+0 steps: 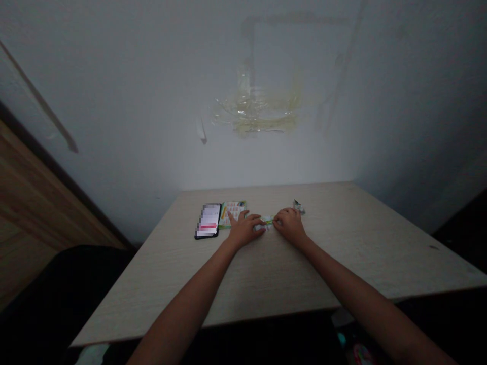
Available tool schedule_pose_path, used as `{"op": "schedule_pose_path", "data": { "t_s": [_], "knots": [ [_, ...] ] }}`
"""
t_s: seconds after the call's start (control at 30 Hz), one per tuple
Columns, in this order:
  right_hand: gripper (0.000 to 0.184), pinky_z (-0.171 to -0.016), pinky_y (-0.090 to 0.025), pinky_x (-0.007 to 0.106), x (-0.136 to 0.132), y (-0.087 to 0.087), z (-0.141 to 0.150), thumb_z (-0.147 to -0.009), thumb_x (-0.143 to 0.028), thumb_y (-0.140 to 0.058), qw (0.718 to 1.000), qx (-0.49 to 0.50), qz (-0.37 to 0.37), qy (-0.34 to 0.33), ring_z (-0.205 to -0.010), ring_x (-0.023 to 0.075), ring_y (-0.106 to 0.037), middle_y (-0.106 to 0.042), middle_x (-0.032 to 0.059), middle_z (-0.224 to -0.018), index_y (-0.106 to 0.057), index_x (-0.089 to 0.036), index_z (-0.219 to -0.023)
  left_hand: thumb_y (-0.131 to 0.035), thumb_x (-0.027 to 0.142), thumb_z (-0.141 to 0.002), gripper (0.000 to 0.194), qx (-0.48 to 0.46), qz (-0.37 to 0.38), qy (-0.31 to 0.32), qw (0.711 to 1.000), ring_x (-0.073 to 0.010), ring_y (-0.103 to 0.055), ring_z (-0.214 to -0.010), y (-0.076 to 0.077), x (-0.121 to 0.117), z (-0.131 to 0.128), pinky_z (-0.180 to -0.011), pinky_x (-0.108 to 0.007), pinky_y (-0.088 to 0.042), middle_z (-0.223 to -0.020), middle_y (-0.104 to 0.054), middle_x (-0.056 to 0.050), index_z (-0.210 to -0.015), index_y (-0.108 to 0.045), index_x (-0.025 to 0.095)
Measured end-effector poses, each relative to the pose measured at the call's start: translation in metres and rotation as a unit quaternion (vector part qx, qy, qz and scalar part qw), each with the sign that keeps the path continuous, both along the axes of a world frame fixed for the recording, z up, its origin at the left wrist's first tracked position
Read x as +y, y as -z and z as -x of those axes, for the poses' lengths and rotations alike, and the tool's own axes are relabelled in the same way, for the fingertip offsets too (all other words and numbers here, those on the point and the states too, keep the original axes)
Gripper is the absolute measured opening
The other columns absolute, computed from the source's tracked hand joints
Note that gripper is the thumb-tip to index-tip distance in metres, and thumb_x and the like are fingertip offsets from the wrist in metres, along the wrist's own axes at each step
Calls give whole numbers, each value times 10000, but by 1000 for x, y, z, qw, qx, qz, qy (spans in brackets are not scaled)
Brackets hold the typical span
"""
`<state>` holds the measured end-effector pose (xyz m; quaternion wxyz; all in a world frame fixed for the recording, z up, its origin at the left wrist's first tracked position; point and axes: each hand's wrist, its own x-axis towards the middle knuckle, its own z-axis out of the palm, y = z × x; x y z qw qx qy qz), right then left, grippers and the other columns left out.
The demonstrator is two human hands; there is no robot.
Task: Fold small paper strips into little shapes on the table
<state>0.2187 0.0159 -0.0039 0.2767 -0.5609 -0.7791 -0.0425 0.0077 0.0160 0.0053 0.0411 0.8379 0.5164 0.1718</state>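
Observation:
On the tabletop, a small green-and-white piece [268,221], perhaps paper or a wrapper, lies between my two hands. My left hand [243,229] has its thumb and forefinger on either side of its left end, with the other fingers spread over the edge of a printed green-and-white booklet or sheet [228,213]. At the piece's right end, my right hand [289,223] pinches it with thumb and curled fingers. Just beyond the right hand sits a small crumpled scrap [299,207], partly hidden by it. The exact kind of the held piece is too small to make out.
A phone [208,221] with a lit, blurred screen lies left of the booklet. The pale wooden table [171,284] meets a wall [160,101] bearing old tape [262,119]. At the left are a dark covered shape [72,274] and a wooden panel [30,203].

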Motion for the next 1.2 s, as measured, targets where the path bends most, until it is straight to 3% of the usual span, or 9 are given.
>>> {"op": "schedule_pose_path", "data": {
  "t_s": [0.3, 0.7, 1.2],
  "knots": [
    [143, -988, -291, 411, 1, 1, 3, -872, -310, -604, 999, 4, 30, 22, -1031, 234, -557, -692, 48, -979, -696, -208, -832, -589, 592, -847, 336, 28, 31, 12, 999, -375, -296, -1414, -11, 1, 2, -1006, -804, 159, -1397, -581, 88, -1174, -636, 531],
    [135, -978, -304, 390, 0, 2, 1, -838, -326, -654, 999, -2, 39, 13, -1043, 227, -562, -675, 48, -1005, -682, -199, -871, -606, 616, -828, 341, 28, 34, 6, 999, -375, -321, -1399, -7, 4, 2, -977, -841, 129, -1410, -565, 109, -1163, -625, 553],
    [275, -935, -338, 370, -3, 4, -1, -775, -426, -694, 999, -6, 43, -2, -1074, 236, -543, -647, 50, -1024, -657, -200, -927, -599, 620, -826, 349, 24, 36, 2, 999, -377, -306, -1410, -6, 4, 1, -1003, -815, 141, -1417, -562, 92, -1164, -633, 539]
  ]
}}
